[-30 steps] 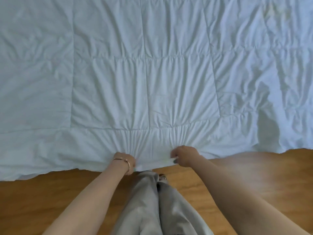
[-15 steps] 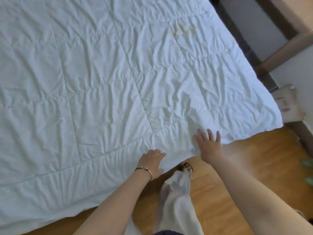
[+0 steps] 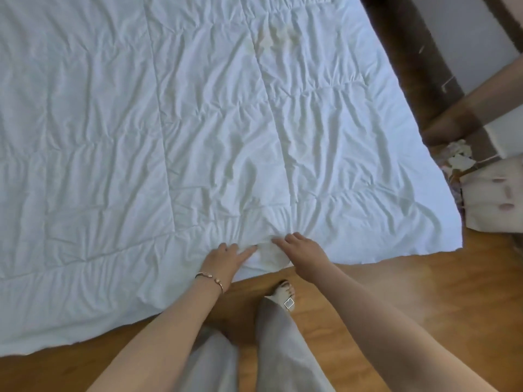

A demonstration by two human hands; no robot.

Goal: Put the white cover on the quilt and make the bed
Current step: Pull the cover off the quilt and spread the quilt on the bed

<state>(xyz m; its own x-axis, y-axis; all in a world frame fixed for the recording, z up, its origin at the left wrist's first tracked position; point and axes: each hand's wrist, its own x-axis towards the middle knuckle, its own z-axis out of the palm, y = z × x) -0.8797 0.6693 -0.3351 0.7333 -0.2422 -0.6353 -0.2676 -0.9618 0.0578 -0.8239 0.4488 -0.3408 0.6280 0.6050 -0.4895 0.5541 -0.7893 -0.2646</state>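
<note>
A white quilted quilt (image 3: 198, 131) lies spread flat on the wooden floor and fills most of the view. Its near edge runs from lower left to the right. My left hand (image 3: 226, 258), with a bracelet on the wrist, and my right hand (image 3: 304, 250) sit close together on that near edge. Each holds the bunched fold of quilt (image 3: 268, 257) that rises between them. Creases fan out from that spot into the quilt. No separate white cover shows.
Bare wooden floor (image 3: 424, 292) runs along the near side. My legs in grey trousers (image 3: 277, 349) and a sandalled foot (image 3: 284, 292) stand just behind the edge. Dark wooden furniture (image 3: 410, 66) and a beige bag (image 3: 495, 199) border the quilt's right side.
My view and both hands shifted right along the quilt's edge. The hands let go, lay flat half a second ago, and now hold a gathered fold between them.
</note>
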